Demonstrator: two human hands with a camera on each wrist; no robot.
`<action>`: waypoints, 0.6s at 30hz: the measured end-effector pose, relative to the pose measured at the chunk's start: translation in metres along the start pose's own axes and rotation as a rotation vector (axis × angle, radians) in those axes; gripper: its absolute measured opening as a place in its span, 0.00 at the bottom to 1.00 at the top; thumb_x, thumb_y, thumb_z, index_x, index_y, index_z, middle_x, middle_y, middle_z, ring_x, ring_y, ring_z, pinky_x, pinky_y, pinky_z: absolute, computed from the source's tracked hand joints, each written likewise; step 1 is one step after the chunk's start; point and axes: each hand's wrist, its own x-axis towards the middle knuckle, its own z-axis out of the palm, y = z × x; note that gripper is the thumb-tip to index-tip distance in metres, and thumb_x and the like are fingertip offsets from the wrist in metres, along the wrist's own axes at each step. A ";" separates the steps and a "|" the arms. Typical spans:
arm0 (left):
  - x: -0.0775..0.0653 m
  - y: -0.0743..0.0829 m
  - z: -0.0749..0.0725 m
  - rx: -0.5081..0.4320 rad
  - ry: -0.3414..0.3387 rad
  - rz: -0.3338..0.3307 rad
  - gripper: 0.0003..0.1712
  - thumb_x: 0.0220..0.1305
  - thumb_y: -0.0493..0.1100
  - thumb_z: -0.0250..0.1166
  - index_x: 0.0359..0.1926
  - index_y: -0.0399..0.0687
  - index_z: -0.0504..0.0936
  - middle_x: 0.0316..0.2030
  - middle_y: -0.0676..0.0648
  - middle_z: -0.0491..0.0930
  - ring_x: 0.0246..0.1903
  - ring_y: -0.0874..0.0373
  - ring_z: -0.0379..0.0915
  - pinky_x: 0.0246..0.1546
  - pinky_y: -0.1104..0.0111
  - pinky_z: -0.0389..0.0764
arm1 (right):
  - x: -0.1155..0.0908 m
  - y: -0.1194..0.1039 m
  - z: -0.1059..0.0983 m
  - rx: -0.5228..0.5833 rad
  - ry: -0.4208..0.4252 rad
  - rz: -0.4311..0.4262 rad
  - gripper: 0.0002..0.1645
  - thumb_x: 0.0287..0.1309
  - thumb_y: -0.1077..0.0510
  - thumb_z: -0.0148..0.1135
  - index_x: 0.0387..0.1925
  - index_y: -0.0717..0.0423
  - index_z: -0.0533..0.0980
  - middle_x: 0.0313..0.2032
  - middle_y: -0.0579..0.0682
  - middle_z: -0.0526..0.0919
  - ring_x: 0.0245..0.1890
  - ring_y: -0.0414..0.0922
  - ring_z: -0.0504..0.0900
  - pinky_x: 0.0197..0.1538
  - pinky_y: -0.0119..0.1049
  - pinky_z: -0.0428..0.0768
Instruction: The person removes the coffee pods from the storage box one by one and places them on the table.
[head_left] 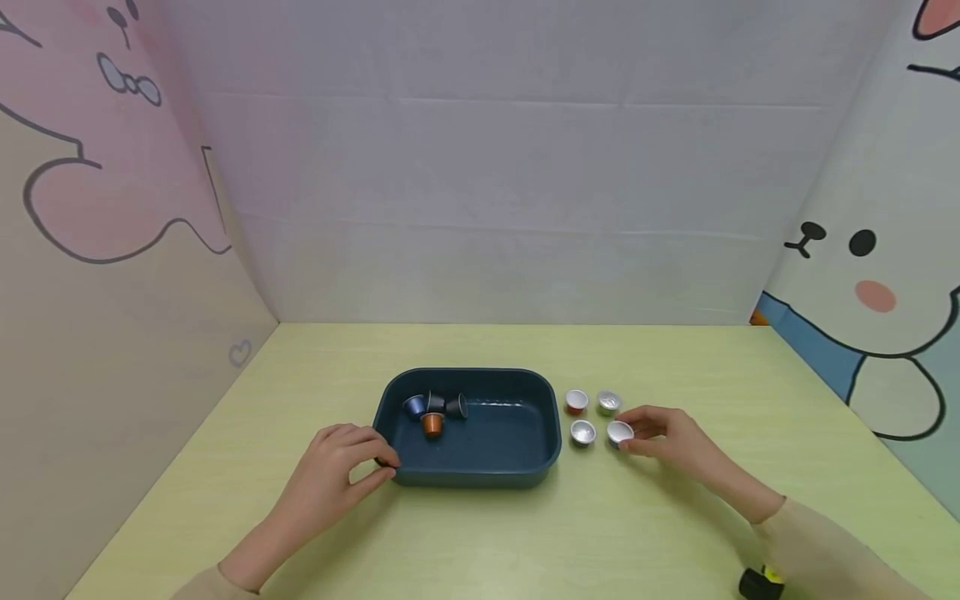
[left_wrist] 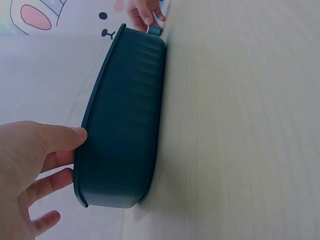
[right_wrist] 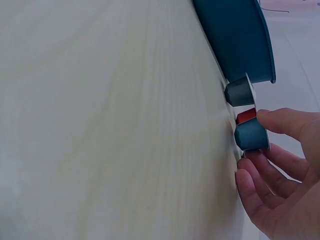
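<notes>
At the left front corner of the dark teal tray, my left hand pinches the rim between thumb and fingers. Inside the tray's left part lie coffee capsules: a blue one, an orange one and two dark ones. To the right of the tray, my right hand grips a teal coffee capsule between thumb and fingers, its silver lid facing up. Near it stand a red capsule, a pale-lidded capsule and a dark teal-grey capsule, also lid up.
The pale yellow wood-grain table carries everything. A black object with a yellow part lies by the right sleeve at the front edge of view. A white sheet hangs behind the table, and cartoon-printed sheets flank both sides.
</notes>
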 end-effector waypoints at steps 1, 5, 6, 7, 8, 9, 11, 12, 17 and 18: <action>0.000 0.000 0.000 -0.001 0.002 0.002 0.18 0.42 0.41 0.81 0.29 0.69 0.83 0.30 0.71 0.79 0.36 0.70 0.75 0.47 0.57 0.76 | 0.000 0.000 0.000 -0.004 0.001 0.000 0.24 0.56 0.54 0.72 0.53 0.61 0.80 0.45 0.56 0.86 0.40 0.35 0.82 0.41 0.26 0.79; 0.000 -0.001 0.001 -0.002 0.010 0.010 0.18 0.42 0.41 0.81 0.28 0.68 0.83 0.30 0.71 0.79 0.36 0.70 0.75 0.47 0.57 0.76 | 0.001 0.000 0.001 -0.013 0.005 -0.005 0.24 0.56 0.54 0.72 0.52 0.60 0.80 0.45 0.56 0.86 0.39 0.35 0.82 0.42 0.26 0.79; 0.000 -0.001 0.001 -0.003 0.012 0.013 0.18 0.42 0.41 0.81 0.28 0.68 0.83 0.30 0.71 0.79 0.36 0.70 0.75 0.46 0.57 0.76 | 0.001 0.000 0.001 -0.015 0.007 -0.007 0.24 0.56 0.54 0.72 0.52 0.60 0.80 0.45 0.55 0.86 0.39 0.35 0.82 0.42 0.26 0.79; 0.000 -0.001 0.001 -0.003 0.014 0.016 0.18 0.42 0.41 0.81 0.28 0.68 0.83 0.30 0.71 0.79 0.36 0.70 0.75 0.46 0.57 0.76 | 0.001 0.000 0.001 -0.017 0.007 -0.009 0.24 0.56 0.54 0.72 0.52 0.60 0.80 0.45 0.56 0.86 0.39 0.35 0.82 0.42 0.26 0.79; 0.000 -0.001 0.001 -0.003 0.015 0.018 0.18 0.42 0.41 0.81 0.28 0.68 0.83 0.30 0.71 0.79 0.36 0.70 0.75 0.46 0.57 0.76 | 0.001 0.000 0.001 -0.017 0.007 -0.010 0.24 0.56 0.54 0.72 0.52 0.60 0.80 0.45 0.56 0.86 0.39 0.35 0.82 0.42 0.26 0.79; 0.000 -0.001 0.001 -0.003 0.017 0.020 0.18 0.41 0.41 0.81 0.28 0.67 0.83 0.30 0.71 0.79 0.35 0.70 0.74 0.46 0.57 0.76 | 0.001 0.000 0.001 -0.017 0.006 -0.011 0.24 0.56 0.54 0.72 0.52 0.61 0.80 0.45 0.56 0.86 0.39 0.35 0.82 0.42 0.26 0.79; 0.000 -0.001 0.001 -0.003 0.018 0.022 0.18 0.41 0.40 0.81 0.28 0.68 0.83 0.30 0.71 0.79 0.35 0.70 0.74 0.46 0.58 0.76 | 0.001 0.000 0.001 -0.019 0.006 -0.013 0.24 0.56 0.54 0.72 0.52 0.61 0.80 0.45 0.56 0.86 0.39 0.34 0.82 0.42 0.26 0.80; 0.000 -0.001 0.001 -0.003 0.018 0.022 0.18 0.41 0.40 0.81 0.28 0.68 0.83 0.30 0.71 0.79 0.35 0.70 0.74 0.46 0.58 0.76 | 0.001 0.000 0.001 -0.018 0.005 -0.015 0.24 0.56 0.54 0.72 0.52 0.61 0.80 0.45 0.56 0.86 0.39 0.34 0.82 0.43 0.27 0.80; 0.000 -0.001 0.001 -0.004 0.012 0.015 0.18 0.42 0.41 0.81 0.28 0.68 0.83 0.30 0.71 0.78 0.36 0.70 0.74 0.46 0.58 0.76 | 0.002 0.001 0.001 -0.014 0.004 -0.028 0.23 0.56 0.54 0.72 0.51 0.61 0.80 0.45 0.56 0.86 0.39 0.34 0.82 0.43 0.27 0.80; 0.000 -0.001 0.001 -0.004 0.011 0.014 0.18 0.42 0.41 0.81 0.28 0.68 0.83 0.30 0.71 0.79 0.36 0.70 0.74 0.47 0.58 0.76 | 0.002 0.001 0.002 -0.013 0.004 -0.031 0.23 0.56 0.54 0.72 0.51 0.61 0.80 0.45 0.55 0.86 0.39 0.34 0.82 0.44 0.27 0.80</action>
